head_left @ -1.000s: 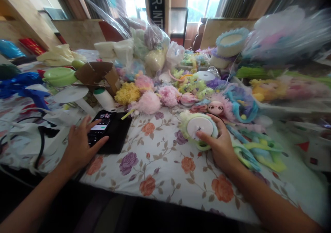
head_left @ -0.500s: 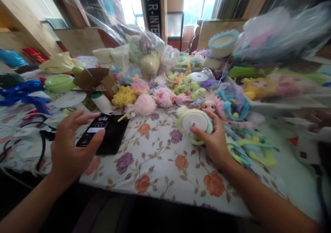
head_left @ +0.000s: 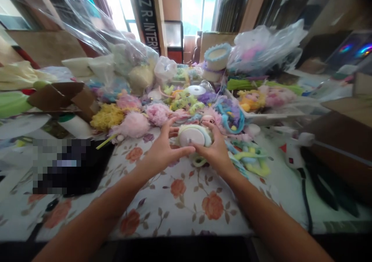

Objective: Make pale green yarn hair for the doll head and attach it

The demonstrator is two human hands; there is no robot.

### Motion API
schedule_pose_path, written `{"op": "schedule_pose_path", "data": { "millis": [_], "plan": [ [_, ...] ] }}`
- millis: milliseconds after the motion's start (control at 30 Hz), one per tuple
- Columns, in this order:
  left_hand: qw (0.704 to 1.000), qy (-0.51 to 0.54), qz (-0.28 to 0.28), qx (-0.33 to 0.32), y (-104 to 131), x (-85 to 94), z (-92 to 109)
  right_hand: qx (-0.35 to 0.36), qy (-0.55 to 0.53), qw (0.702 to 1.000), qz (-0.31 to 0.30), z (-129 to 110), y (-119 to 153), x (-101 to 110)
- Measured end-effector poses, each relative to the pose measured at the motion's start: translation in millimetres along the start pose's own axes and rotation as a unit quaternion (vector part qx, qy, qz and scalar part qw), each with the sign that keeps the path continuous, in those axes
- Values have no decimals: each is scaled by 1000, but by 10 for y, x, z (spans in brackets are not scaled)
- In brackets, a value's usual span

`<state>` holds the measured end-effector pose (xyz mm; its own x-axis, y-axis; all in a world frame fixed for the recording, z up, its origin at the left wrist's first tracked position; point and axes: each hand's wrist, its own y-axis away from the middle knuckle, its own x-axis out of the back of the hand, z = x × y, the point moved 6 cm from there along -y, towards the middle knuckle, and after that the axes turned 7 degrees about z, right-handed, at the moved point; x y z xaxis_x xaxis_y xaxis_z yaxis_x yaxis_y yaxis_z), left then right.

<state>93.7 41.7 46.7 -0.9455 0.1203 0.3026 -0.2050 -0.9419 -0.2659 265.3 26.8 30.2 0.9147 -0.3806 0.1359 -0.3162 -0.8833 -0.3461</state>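
My right hand (head_left: 216, 147) grips a round white disc with a fluffy pale green and yellow rim (head_left: 190, 137) just above the table, its thumb at the lower right edge and its fingers behind. On the disc's other side is my left hand (head_left: 167, 143); its fingers are spread and curve around the left edge, and the thumb reaches across the lower front. Whether those left fingertips touch the rim I cannot tell. Behind the disc lies a doll's head with pink fluffy hair (head_left: 209, 118). Pale green and blue fuzzy strips (head_left: 252, 161) rest right of my right hand.
A dark flat case with a blurred-out patch (head_left: 87, 169) lies at left. Behind it stand a thread cone (head_left: 75, 126) and cardboard box (head_left: 58, 97). Pink pompoms (head_left: 135, 124) and a yellow fluffy bunch (head_left: 107, 116) crowd the back. A white corded tool (head_left: 293, 149) lies at right.
My left hand has moved right, from over the phone to beside the white disc. The right hand still holds the disc. The camera view has turned to the right.
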Motion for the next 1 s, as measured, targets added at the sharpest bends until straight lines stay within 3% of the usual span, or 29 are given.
{"op": "schedule_pose_path", "data": {
  "millis": [200, 333, 467, 567, 800, 1000],
  "plan": [
    [996, -31, -9, 85, -21, 144, -279, -17, 1, 998, -61, 3, 67, -76],
    [993, -109, 2, 45, -26, 270, -260, 23, 23, 997, -72, -56, 94, -76],
    [987, -158, -31, 12, 25, 212, -249, 47, 35, 995, -85, -97, 122, -107],
    [992, -118, -34, -23, 73, 121, -231, 53, 37, 993, -96, -119, 143, -137],
    [998, 22, -56, -24, 103, 22, -245, 41, 32, 991, -125, -127, 207, -182],
    [997, -19, -38, -65, 153, 90, -139, -38, -88, 987, -131, -39, 202, -202]
  ]
}}
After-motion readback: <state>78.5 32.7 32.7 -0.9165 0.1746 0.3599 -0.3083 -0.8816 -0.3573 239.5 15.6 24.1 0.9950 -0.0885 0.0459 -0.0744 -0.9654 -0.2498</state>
